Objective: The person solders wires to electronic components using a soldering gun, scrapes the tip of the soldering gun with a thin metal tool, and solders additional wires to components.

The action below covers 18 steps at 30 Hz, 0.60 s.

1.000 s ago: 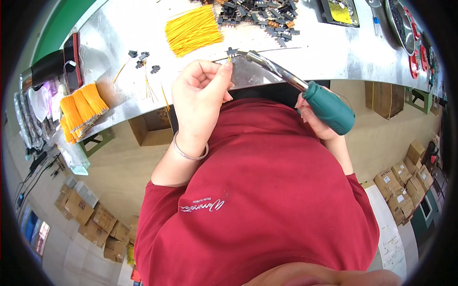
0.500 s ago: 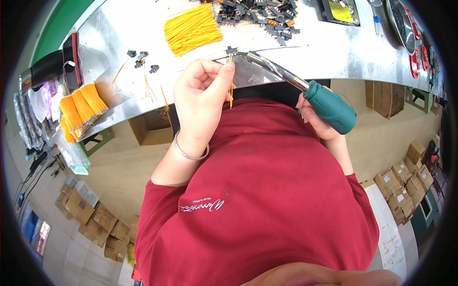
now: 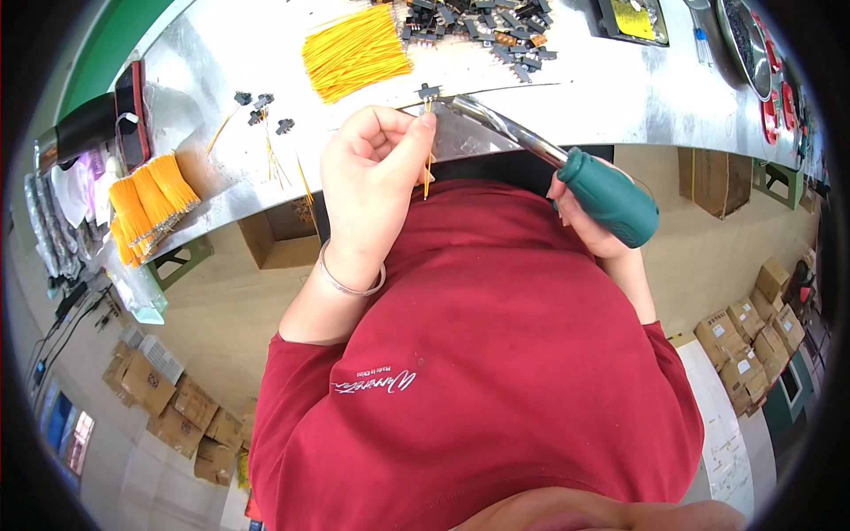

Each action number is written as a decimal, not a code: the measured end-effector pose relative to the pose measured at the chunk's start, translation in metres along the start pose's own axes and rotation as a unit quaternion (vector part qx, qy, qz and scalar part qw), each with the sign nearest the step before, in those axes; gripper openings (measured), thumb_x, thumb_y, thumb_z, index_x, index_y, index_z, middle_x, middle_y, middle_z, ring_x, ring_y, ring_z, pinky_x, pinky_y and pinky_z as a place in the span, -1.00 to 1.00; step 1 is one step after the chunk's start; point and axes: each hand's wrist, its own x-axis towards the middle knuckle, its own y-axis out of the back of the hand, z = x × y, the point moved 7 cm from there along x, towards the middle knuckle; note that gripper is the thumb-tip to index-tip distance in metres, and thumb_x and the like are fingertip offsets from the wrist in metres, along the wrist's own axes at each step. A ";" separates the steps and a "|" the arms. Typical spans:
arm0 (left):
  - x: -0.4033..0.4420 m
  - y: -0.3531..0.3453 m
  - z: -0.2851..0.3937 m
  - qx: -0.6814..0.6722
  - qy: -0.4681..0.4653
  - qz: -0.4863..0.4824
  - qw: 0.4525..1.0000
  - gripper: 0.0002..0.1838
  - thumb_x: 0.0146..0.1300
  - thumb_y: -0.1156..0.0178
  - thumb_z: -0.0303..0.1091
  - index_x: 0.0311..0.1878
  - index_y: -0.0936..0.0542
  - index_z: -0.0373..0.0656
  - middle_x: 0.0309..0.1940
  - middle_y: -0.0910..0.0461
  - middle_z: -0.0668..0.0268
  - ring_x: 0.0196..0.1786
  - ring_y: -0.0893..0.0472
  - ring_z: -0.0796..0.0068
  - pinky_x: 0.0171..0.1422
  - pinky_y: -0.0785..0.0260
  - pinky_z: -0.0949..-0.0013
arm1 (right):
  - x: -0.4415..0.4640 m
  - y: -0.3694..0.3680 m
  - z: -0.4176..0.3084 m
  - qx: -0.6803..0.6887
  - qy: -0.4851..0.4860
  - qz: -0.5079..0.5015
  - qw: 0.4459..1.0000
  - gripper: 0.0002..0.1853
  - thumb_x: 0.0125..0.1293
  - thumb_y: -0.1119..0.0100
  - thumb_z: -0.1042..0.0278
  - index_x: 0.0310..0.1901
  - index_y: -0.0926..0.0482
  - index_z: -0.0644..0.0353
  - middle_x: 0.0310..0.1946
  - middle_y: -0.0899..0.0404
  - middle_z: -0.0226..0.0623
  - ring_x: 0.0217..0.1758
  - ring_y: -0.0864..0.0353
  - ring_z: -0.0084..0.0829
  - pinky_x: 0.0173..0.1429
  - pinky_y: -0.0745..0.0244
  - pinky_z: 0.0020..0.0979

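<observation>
Between thumb and forefinger, my left hand [image 3: 372, 181] pinches thin yellow wires [image 3: 428, 181]. At their upper end is a small black slide switch [image 3: 429, 90] with metal pins, just above the fingertips. My right hand [image 3: 589, 221] is wrapped round the green handle of a soldering iron [image 3: 611, 196], and the handle partly hides its fingers. The iron's metal shaft points up and left, its tip close to the switch's pins; I cannot tell whether they touch. To the left lie several switches [image 3: 257, 115] with yellow wires.
A bundle of yellow wires [image 3: 354, 55] and a pile of black switches [image 3: 482, 26] lie at the back of the metal table [image 3: 611, 106]. More wire bundles [image 3: 150, 199] hang at the left edge. A metal bowl [image 3: 744, 49] stands far right, near a black tray [image 3: 630, 19].
Both hands hold almost the same pose. My right hand and the soldering iron have shifted very slightly up and left; the wires in my left hand have barely moved.
</observation>
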 end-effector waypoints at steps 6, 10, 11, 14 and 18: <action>0.000 0.000 0.000 0.009 -0.001 -0.001 1.000 -0.84 0.29 -0.29 -0.41 -0.35 -0.54 -0.27 -0.54 -0.58 0.39 -0.55 -0.49 0.74 -0.44 -0.32 0.65 | -0.002 0.000 0.001 -0.014 -0.004 -0.004 1.000 -0.76 0.23 -0.23 0.53 -0.07 -0.49 0.32 -0.35 -0.58 -0.33 -0.43 -0.52 -0.63 -0.36 -0.45 -0.60; 0.000 -0.001 0.002 0.014 0.000 0.001 1.000 -0.84 0.29 -0.29 -0.41 -0.36 -0.55 -0.27 -0.54 -0.58 0.39 -0.54 -0.49 0.74 -0.44 -0.33 0.65 | -0.001 0.000 -0.001 -0.034 0.011 -0.005 0.999 -0.76 0.23 -0.24 0.53 -0.08 -0.49 0.31 -0.36 -0.57 -0.34 -0.43 -0.51 -0.63 -0.36 -0.45 -0.60; 0.000 -0.001 0.002 0.014 -0.001 0.001 1.000 -0.84 0.29 -0.29 -0.41 -0.36 -0.55 -0.27 -0.54 -0.58 0.39 -0.54 -0.49 0.74 -0.44 -0.33 0.65 | -0.001 0.000 -0.002 -0.037 0.016 -0.005 0.999 -0.77 0.23 -0.24 0.53 -0.08 -0.49 0.31 -0.36 -0.57 -0.34 -0.44 -0.51 -0.64 -0.36 -0.45 -0.60; 0.001 -0.001 0.001 0.014 0.003 -0.004 1.000 -0.84 0.29 -0.29 -0.41 -0.36 -0.55 -0.27 -0.54 -0.58 0.39 -0.54 -0.49 0.74 -0.43 -0.33 0.65 | 0.001 -0.002 -0.004 -0.043 0.024 -0.008 0.999 -0.77 0.23 -0.24 0.53 -0.09 -0.49 0.31 -0.36 -0.57 -0.34 -0.44 -0.51 -0.64 -0.36 -0.45 -0.60; 0.001 -0.001 0.001 0.021 0.001 0.000 1.000 -0.84 0.29 -0.29 -0.42 -0.37 -0.55 -0.27 -0.54 -0.58 0.39 -0.54 -0.50 0.74 -0.43 -0.34 0.65 | 0.000 -0.002 -0.003 -0.055 0.036 -0.006 0.998 -0.78 0.23 -0.23 0.54 -0.09 -0.49 0.31 -0.36 -0.57 -0.34 -0.44 -0.51 -0.64 -0.37 -0.44 -0.60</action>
